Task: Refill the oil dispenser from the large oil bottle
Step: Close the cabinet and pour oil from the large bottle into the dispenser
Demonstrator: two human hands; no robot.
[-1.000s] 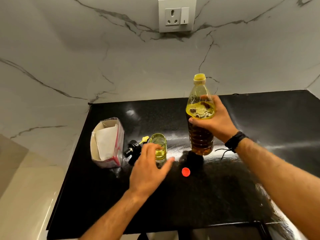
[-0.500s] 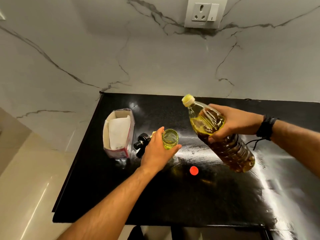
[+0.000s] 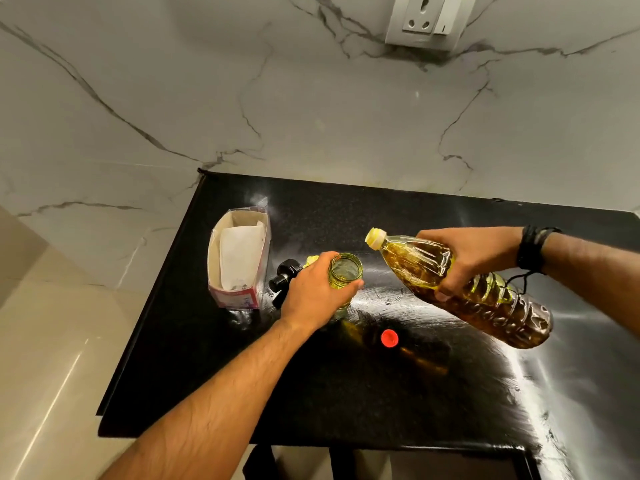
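Two grips are at work, one per hand. Our right hand [image 3: 474,259] is wrapped around the upper body of the large oil bottle [image 3: 460,289], fingers curled under it and thumb over the top; the bottle hangs above the table [image 3: 381,393], tilted steeply with its yellow mouth [image 3: 375,238] pointing left and slightly up, just right of the dispenser and not touching it. We see amber oil pooled along the lower side of the bottle. Our left hand [image 3: 313,292] grasps the one oil dispenser [image 3: 344,271], a small clear glass jar with a green-yellow tint, standing upright on the table with its mouth open and facing up; our fingers close round its side.

Just left of that hand lies one black pump top [image 3: 282,278] with a bit of yellow beside it, on the table. One red cap [image 3: 389,337] lies flat on the table, in front of the dispenser and below the bottle. One open carton [image 3: 239,261] stands further left, holding one white paper packet [image 3: 240,254]; its lower edge carries red and white print too small for us to read. One black band [image 3: 528,249] circles our right wrist. One white wall socket [image 3: 426,20] sits on the marble wall.
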